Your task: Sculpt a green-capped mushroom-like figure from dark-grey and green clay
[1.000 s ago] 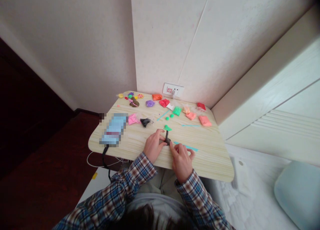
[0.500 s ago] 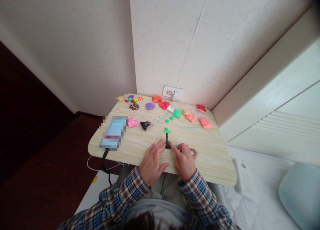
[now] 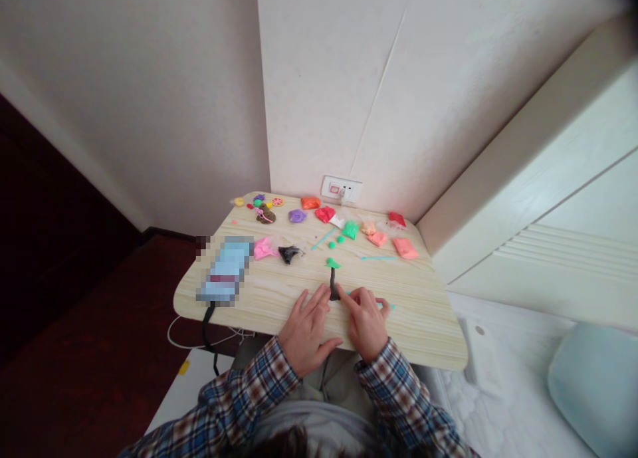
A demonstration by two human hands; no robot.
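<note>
On the table in front of me a dark clay strip (image 3: 333,285), wider at its near end, lies flat or nearly so. A pointed green clay piece (image 3: 332,263) sits at its far end. My left hand (image 3: 308,332) is open, its fingertips against the left side of the strip's wide end. My right hand (image 3: 366,322) has its index fingertip on the right side of that end, with the other fingers loosely bent. A light-blue stick (image 3: 393,306) lies at the right hand, mostly hidden by it. Two green clay balls (image 3: 331,244) rest farther back.
Bags of coloured clay, including black (image 3: 288,254), pink (image 3: 264,248) and green (image 3: 350,229), are spread over the table (image 3: 419,325). More light-blue sticks (image 3: 377,258) lie among them. A blurred-out phone-like device (image 3: 226,270) is at left; a wall socket (image 3: 341,189) is behind.
The view has shifted slightly. Both hands stay at the wide end of the dark clay, with the left fingertips moved a little closer to its side.
</note>
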